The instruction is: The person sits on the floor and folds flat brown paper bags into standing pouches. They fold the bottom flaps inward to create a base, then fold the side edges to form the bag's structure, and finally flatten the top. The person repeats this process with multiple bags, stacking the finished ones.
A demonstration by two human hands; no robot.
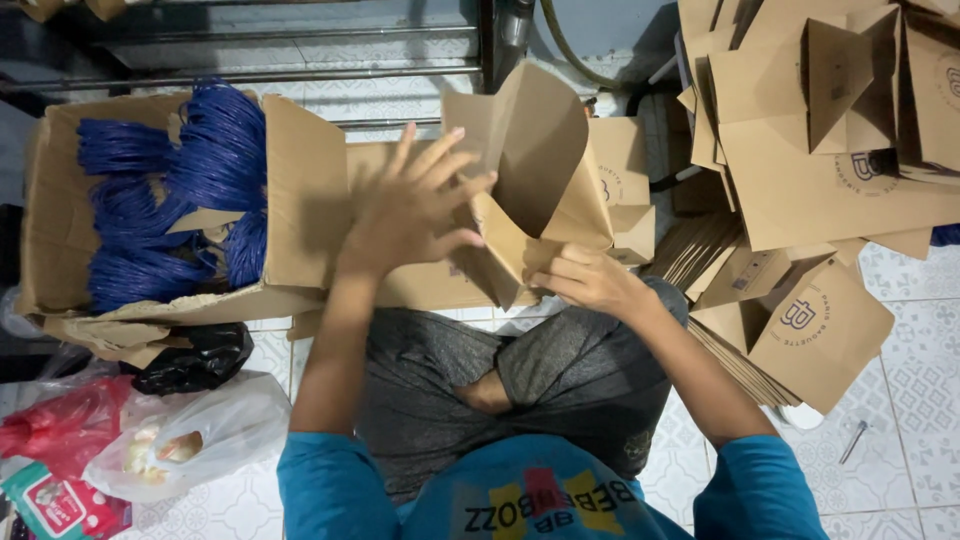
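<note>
We see the left hand (415, 210) spread wide, its fingers (440, 150) fanned toward 1 o'clock and the palm hidden from us. The fingertips lie against the left side of a brown paper bag (535, 165), which stands open and tilted at the middle of the view. We cannot tell whether the thumb grips anything, since the hand covers it.

The right hand (590, 280) sits at 4 o'clock from the bag's mouth, fingers (560, 270) curled and pinching the bag's lower edge. So the bag lies between the 2 hands, its open mouth at 12 o'clock from the right hand and at 2 o'clock from the left.

The bag's bottom fold is covered by both hands and hard to make out. A flat cardboard sheet (420, 285) lies under the left hand, mostly hidden.

At 9 o'clock, a cardboard box (300, 170) holds bundles of blue cord (170, 200). At 2 o'clock, a pile of finished bags (820, 130) runs off the top and right edges. More flat bags (810, 330) lie at 3 o'clock on the tiled floor (920, 360). At 8 o'clock, plastic bags (190, 430) are cut off by the left edge, their contents unclear. We sit cross-legged in grey trousers (470, 390).
</note>
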